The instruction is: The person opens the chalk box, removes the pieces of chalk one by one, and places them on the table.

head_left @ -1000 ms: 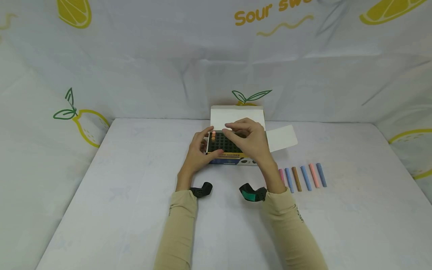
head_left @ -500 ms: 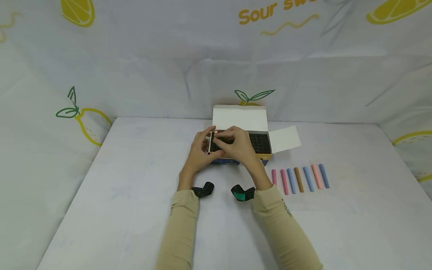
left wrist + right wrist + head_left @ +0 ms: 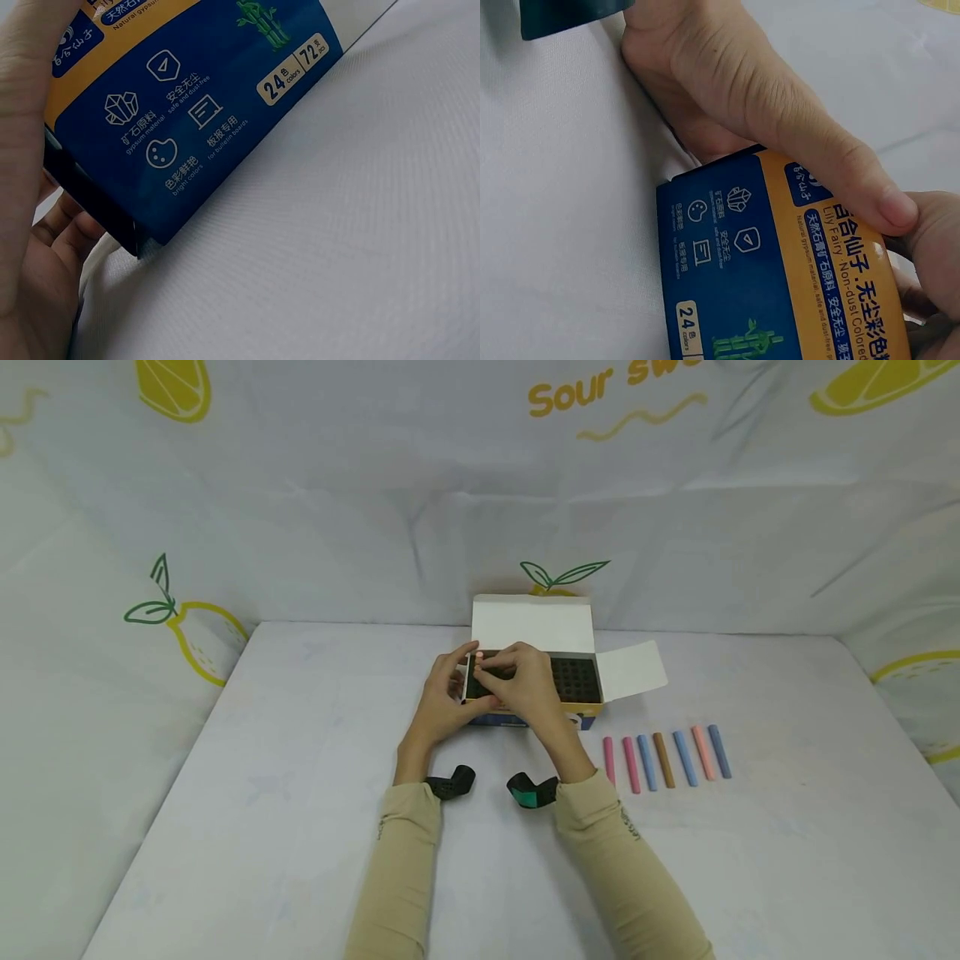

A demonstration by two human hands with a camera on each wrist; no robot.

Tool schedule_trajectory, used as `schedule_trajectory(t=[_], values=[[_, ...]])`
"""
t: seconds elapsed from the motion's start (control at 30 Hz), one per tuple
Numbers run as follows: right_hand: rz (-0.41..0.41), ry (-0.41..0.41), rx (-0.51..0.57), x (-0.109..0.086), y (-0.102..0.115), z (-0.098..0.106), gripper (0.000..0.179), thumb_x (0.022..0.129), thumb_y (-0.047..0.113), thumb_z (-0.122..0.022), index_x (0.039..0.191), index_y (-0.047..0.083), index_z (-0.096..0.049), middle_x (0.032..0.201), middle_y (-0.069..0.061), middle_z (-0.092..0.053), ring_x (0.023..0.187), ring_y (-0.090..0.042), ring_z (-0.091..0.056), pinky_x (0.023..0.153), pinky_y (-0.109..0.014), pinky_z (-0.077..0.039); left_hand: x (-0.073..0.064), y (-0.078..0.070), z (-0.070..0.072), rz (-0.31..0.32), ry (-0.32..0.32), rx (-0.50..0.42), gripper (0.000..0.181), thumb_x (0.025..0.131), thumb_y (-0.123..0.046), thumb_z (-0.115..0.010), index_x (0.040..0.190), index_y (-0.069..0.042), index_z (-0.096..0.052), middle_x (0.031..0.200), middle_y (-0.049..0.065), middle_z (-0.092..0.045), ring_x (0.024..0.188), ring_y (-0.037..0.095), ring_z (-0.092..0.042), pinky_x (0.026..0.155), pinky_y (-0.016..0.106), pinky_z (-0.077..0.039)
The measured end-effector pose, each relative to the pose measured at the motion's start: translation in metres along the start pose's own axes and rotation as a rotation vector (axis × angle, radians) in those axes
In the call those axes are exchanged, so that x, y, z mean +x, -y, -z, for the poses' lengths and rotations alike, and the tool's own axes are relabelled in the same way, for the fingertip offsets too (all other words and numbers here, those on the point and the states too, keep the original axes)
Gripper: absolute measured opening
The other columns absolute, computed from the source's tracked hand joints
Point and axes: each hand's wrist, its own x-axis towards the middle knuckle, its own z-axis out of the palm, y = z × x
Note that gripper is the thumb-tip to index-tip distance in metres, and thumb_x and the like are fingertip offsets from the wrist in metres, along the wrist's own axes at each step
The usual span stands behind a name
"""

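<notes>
A chalk box, blue and yellow with printed labels, stands with its lid raised. My left hand grips its left end; the thumb lies along the front top edge. The left wrist view shows the box's blue side beside my left hand. Over the left part of the box's black holder, my right hand pinches a chalk stick by its pale orange upper end. The stick's lower part is hidden. In the right wrist view, my right hand meets the tip of the left thumb.
Several chalk sticks lie in a row right of the box, among them a pink stick, a brown stick and a dark blue stick. A white side flap sticks out right; the white lid stands behind.
My right hand has moved left and down across the box, its thumb and finger closing on the chalk stick at the left end. My left hand keeps its grip on the box.
</notes>
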Motion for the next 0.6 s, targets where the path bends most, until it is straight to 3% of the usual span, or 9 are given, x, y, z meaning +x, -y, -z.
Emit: schedule_trajectory(t=[0.23, 0.47, 0.6], values=[[0.025, -0.034, 0.029, -0.0012, -0.0005, -0.0038, 0.018, 0.091, 0.01, -0.077, 0.104, -0.003, -0.08, 0.107, -0.021, -0.069, 0.09, -0.033, -0.073, 0.075, -0.043, -0.061, -0.0003, 0.0004, 0.0003, 0.005, 0.004, -0.01, 0.112, 0.066, -0.091, -0.06, 0.156, -0.028, -0.041, 0.138, 0.012, -0.049, 0.096, 0.021, -0.046, 0.08, 0.03, -0.041], [0.067, -0.136, 0.137, -0.001, -0.0018, -0.0069, 0.018, 0.092, 0.01, -0.076, 0.103, -0.003, -0.08, 0.1, -0.02, -0.067, 0.084, -0.033, -0.073, 0.075, -0.041, -0.062, -0.0006, -0.0003, 0.0004, 0.016, -0.001, -0.002, 0.112, 0.065, -0.092, -0.06, 0.156, -0.028, -0.043, 0.135, 0.012, -0.049, 0.096, 0.021, -0.047, 0.079, 0.029, -0.041], [0.041, -0.126, 0.137, 0.0002, -0.0006, -0.0072, 0.02, 0.091, 0.012, -0.078, 0.105, -0.002, -0.08, 0.099, -0.019, -0.067, 0.085, -0.032, -0.073, 0.075, -0.041, -0.062, -0.0003, -0.0003, 0.0001, 0.02, 0.0, -0.002, 0.113, 0.065, -0.093, -0.06, 0.156, -0.028, -0.042, 0.135, 0.012, -0.05, 0.094, 0.021, -0.046, 0.076, 0.029, -0.041]])
